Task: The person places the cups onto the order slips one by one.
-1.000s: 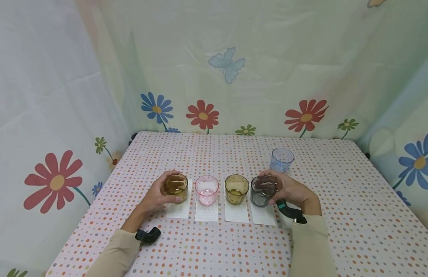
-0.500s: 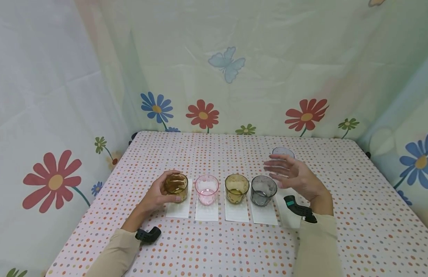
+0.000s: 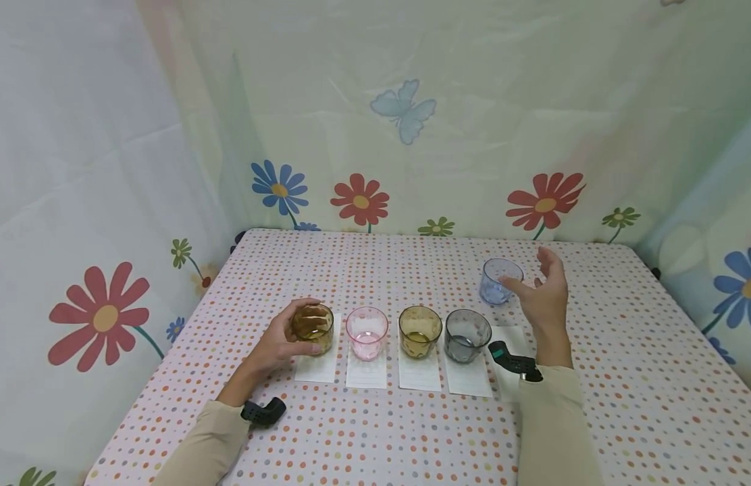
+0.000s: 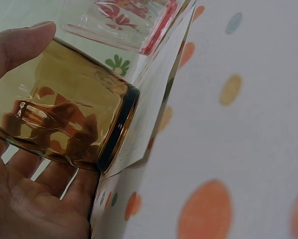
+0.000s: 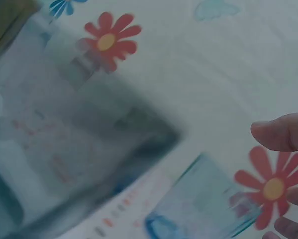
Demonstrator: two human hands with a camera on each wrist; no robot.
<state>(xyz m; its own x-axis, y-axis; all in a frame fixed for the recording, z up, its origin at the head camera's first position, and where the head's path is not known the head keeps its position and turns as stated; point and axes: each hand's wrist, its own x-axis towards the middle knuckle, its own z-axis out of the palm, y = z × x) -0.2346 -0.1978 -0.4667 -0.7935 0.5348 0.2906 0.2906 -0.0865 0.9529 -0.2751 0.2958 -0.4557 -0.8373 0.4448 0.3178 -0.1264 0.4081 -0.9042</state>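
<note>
Four glass cups stand in a row on white paper cards: an amber cup (image 3: 312, 327), a pink cup (image 3: 367, 332), an olive cup (image 3: 420, 331) and a grey cup (image 3: 467, 335). My left hand (image 3: 281, 339) grips the amber cup (image 4: 64, 114), fingers curled round its side. A blue cup (image 3: 500, 281) stands apart, farther back on the right. My right hand (image 3: 542, 291) hovers just right of the blue cup (image 5: 198, 209), fingers spread and holding nothing. An empty white card (image 3: 510, 337) lies right of the grey cup.
The dotted tablecloth (image 3: 625, 378) covers the whole table. Floral fabric walls (image 3: 412, 135) close in the back and both sides. Each wrist carries a dark camera mount (image 3: 263, 412).
My right hand let go of the grey cup, lifted, and moved back and right to beside the blue cup. The left hand stayed on the amber cup.
</note>
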